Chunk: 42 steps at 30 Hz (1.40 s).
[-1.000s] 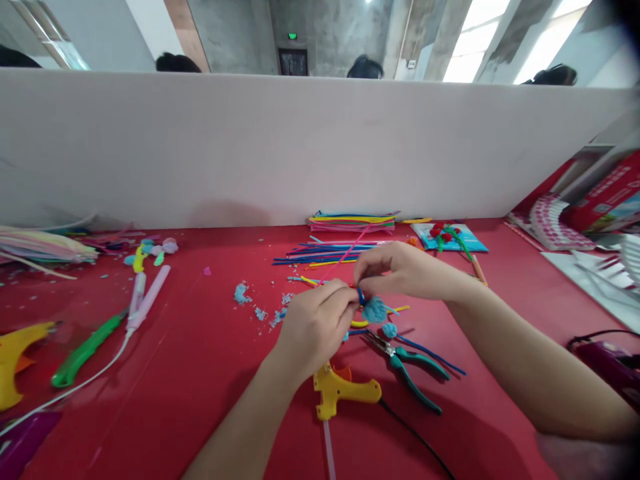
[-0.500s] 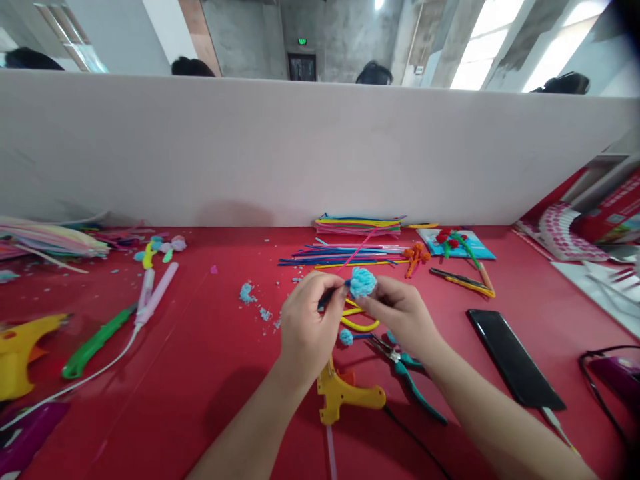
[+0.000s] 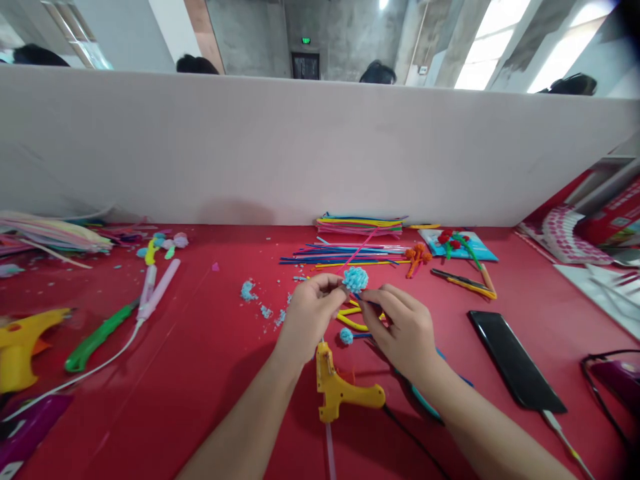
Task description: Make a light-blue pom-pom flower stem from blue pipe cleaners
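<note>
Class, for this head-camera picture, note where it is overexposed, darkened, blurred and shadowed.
Head view: the windows at upper right blow out white; the top right corner is vignetted dark; the yellow glue gun at the left edge looks soft; the left hand, right hand and blue pompom are sharp; soft shadows fall on the red table beneath the forearms.

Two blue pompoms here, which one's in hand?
The larger pompom, pinched by the left hand with the right hand beside it; the smaller pompom lies on the table.
</note>
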Available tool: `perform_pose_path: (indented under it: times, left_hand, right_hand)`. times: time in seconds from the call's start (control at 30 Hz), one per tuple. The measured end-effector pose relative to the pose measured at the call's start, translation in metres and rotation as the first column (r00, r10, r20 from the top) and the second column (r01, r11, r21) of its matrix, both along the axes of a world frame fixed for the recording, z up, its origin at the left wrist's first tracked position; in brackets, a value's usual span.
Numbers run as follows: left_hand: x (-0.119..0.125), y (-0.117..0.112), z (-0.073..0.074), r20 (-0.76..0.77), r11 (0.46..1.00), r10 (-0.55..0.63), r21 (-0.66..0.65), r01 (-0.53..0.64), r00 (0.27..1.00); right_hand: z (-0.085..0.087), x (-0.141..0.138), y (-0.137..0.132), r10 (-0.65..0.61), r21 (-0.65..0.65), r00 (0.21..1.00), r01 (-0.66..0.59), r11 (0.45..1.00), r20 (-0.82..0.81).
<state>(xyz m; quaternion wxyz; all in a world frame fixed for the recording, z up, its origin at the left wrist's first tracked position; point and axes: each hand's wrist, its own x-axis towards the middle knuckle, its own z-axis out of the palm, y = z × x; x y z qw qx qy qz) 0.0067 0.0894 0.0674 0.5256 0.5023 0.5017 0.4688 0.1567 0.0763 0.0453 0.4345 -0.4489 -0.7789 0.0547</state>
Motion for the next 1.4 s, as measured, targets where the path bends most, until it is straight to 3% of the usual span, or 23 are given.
perform_pose_path:
  times: [0.1,0.23,0.37,0.6,0.77,0.9,1.0,1.2,1.27,1.33,1.4]
  left_hand:
    - [-0.001,0.002,-0.004,-0.016,0.999,-0.044,0.004,0.044,0.999]
    - [0.000,0.003,-0.008,-0.108,0.990,-0.140,-0.002,0.141,0.984]
    - [0.004,-0.001,-0.011,-0.244,0.976,-0.195,0.042,0.212,0.950]
    - [0.013,-0.009,-0.007,-0.535,0.918,-0.035,0.317,0.238,0.844]
    - [0.015,-0.010,-0.005,-0.497,0.920,-0.034,0.323,0.221,0.867]
    - [0.015,-0.011,-0.005,-0.402,0.976,-0.059,0.168,0.137,0.914]
    - [0.016,-0.010,-0.006,-0.334,0.989,-0.076,0.095,0.114,0.939]
    - [0.013,-0.007,-0.009,-0.432,0.964,0.067,0.261,0.053,0.899]
    - [0.010,-0.005,-0.011,-0.478,0.948,0.139,0.318,0.023,0.867]
    - [0.006,-0.002,-0.011,-0.524,0.924,0.226,0.382,-0.011,0.821]
    - [0.003,0.000,-0.011,-0.571,0.892,0.304,0.453,-0.016,0.762]
  right_hand:
    - [0.005,0.001,0.001,-0.014,-0.112,1.000,0.011,0.994,-0.021]
    - [0.011,0.008,0.008,0.001,-0.342,0.973,-0.081,0.936,-0.229]
    - [0.012,0.013,0.015,0.121,-0.347,0.941,-0.233,0.908,-0.315]
    - [0.013,0.019,0.018,-0.006,-0.493,0.824,-0.332,0.804,-0.566]
    - [0.018,0.019,0.017,-0.052,-0.527,0.809,-0.331,0.782,-0.586]
    - [0.018,0.018,0.016,-0.049,-0.527,0.820,-0.320,0.787,-0.571]
    - [0.017,0.017,0.017,-0.054,-0.520,0.820,-0.309,0.796,-0.570]
    - [0.015,0.014,0.016,-0.069,-0.508,0.748,-0.377,0.774,-0.660]
    - [0.012,0.012,0.017,-0.065,-0.519,0.727,-0.422,0.743,-0.684]
    - [0.009,0.010,0.017,-0.049,-0.580,0.790,-0.405,0.707,-0.611]
    - [0.005,0.009,0.016,-0.014,-0.622,0.907,-0.278,0.732,-0.421]
